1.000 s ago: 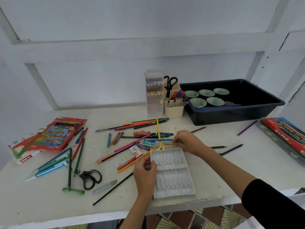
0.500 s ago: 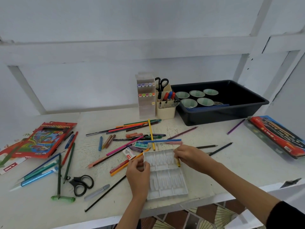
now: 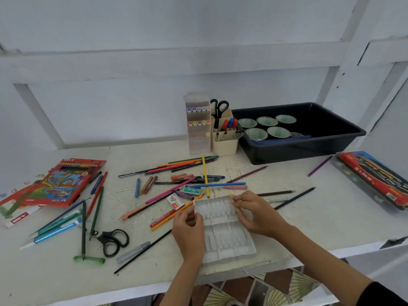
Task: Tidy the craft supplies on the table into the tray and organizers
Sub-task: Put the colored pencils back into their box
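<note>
1. At 6 o'clock, by the near edge of the white painted table (image 3: 320,217), lay the white moulded plastic insert tray (image 3: 225,235), flat with its slots facing up.
2. Left hand (image 3: 189,233) gripped the insert's 9 o'clock rim, thumb over the top and fingers curled at the edge. My read: it was bracing the insert so it wouldn't slide while being loaded.
3. Right hand (image 3: 257,215) sat on the far 3 o'clock corner with its fingers closed on a yellow wooden pencil (image 3: 231,196). Only slivers of yellow showed, so I'm not certain of the grip.
4. Judgement: that pencil was being lined up with a slot. It lay along the rim for that reason.
5. The insert's long axis ran roughly 12–6, with the far end leaning toward 11. The slots looked to run the same way.
6. The held pencil's axis seemed parallel to that rim. Couldn't tell which end was the tip.
7. Loose coloured pencils and pens (image 3: 189,171) lay scattered from 10 to 1, pointing all ways and not yet sorted.
8. Black rectangular plastic bin (image 3: 309,151) sat at 2, holding pale green cups. The cream pen holder (image 3: 224,146) and clear marker organiser (image 3: 197,138) sat at 12, touching each other.
9. Black-handled scissors (image 3: 113,241) were at 8 and the red cardboard pencil box (image 3: 64,184) at 9, both well clear of the hands.
</note>
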